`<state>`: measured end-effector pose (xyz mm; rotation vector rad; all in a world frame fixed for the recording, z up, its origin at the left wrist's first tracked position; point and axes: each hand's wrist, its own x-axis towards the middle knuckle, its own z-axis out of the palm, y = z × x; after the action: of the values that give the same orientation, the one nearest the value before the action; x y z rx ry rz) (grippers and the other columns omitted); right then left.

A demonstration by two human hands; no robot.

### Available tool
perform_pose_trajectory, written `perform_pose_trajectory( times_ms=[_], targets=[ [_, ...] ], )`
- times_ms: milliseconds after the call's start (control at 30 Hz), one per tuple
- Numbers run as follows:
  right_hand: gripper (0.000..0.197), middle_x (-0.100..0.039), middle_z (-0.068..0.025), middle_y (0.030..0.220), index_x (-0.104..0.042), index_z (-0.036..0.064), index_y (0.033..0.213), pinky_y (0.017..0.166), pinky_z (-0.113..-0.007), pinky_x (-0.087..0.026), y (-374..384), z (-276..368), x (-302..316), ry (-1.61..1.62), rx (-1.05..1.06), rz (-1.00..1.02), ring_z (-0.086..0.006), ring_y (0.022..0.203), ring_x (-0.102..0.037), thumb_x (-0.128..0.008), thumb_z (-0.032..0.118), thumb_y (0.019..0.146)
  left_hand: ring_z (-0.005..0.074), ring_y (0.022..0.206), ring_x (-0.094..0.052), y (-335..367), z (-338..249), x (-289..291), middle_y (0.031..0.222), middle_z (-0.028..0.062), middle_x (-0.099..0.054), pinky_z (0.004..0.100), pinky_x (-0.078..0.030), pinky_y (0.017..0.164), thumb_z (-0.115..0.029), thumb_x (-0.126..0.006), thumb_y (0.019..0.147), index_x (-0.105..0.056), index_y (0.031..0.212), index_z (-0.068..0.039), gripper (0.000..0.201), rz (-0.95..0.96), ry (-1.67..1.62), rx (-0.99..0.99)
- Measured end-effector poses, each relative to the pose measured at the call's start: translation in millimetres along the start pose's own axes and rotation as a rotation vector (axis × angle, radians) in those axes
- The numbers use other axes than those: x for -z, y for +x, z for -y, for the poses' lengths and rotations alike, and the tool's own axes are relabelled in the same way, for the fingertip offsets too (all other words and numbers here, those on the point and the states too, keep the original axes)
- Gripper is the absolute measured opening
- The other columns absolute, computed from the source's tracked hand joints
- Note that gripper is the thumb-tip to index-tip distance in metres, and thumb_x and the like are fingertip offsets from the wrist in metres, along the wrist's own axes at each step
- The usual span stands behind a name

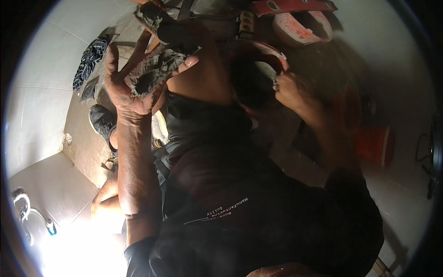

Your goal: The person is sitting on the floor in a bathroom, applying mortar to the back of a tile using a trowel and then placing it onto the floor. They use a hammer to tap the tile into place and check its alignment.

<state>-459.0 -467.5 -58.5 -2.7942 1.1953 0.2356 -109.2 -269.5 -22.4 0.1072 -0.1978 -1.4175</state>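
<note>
My left hand (134, 87) is raised palm up, with the thumb stretched away from the fingers. It carries a dark piece thickly smeared with wet grey mortar (159, 64); its exact kind is unclear. Beyond it, at the top edge, is another hand (152, 3), partly cut off, by a second dark, mortar-coated piece (150, 16). Whose hand that is, I cannot tell. On the right, my right hand (290, 90) is closed on the rim of a bucket (272, 51) with a reddish edge. Shadow hides most of the bucket's inside.
At the top right lie a red spirit level (295, 5), a pinkish tub (302, 28) and a socket strip (247, 22). A red container (376, 145) stands far right. A patterned cloth (91, 62) and a dark shoe (102, 121) are at left, near a white hose (37, 212).
</note>
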Motion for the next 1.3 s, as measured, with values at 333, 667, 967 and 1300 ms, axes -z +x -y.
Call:
perform_pose_trajectory(
  times_ms=[333,667,967,1300],
  targets=[
    [0.027,-0.071,-0.0235,0.082,-0.075,-0.0035,0.094,0.074,-0.045,-0.056,13,15,18,0.207,0.195,0.241,-0.0403,0.076,-0.07,-0.068,0.022,0.089,0.0492,0.131,-0.054,-15,-1,26,0.151,0.0331,-0.044,0.0621,-0.048,0.109,-0.055,-0.057,0.098,-0.027,0.159,-0.002,0.086,-0.012,-0.097,0.028],
    [0.02,-0.06,-0.0056,0.066,-0.075,0.0001,0.094,0.048,-0.029,-0.043,-11,-21,62,0.577,-0.087,0.473,-0.0097,0.052,-0.057,-0.066,0.018,0.095,0.044,0.126,-0.059,1,2,34,0.15,0.0319,-0.045,0.0448,-0.062,0.092,-0.051,-0.055,0.099,-0.028,0.158,0.0,0.082,-0.067,0.052,-0.012],
    [0.027,-0.072,-0.0182,0.094,-0.076,0.0016,0.101,0.086,-0.045,-0.051,-1,3,66,0.216,0.181,0.509,-0.0361,0.092,-0.068,-0.068,0.025,0.091,0.0431,0.128,-0.058,4,0,32,0.149,0.0334,-0.046,0.0388,-0.061,0.093,-0.047,-0.058,0.099,-0.029,0.158,0.001,0.081,0.089,0.001,0.06],
    [0.02,-0.069,-0.0167,0.079,-0.074,-0.0003,0.095,0.078,-0.042,-0.052,-7,17,62,0.213,0.075,0.514,-0.0334,0.081,-0.067,-0.068,0.019,0.092,0.049,0.13,-0.053,8,5,34,0.148,0.033,-0.046,0.0554,-0.046,0.111,-0.055,-0.048,0.101,-0.028,0.157,-0.001,0.08,0.116,-0.166,0.067]
  ],
)
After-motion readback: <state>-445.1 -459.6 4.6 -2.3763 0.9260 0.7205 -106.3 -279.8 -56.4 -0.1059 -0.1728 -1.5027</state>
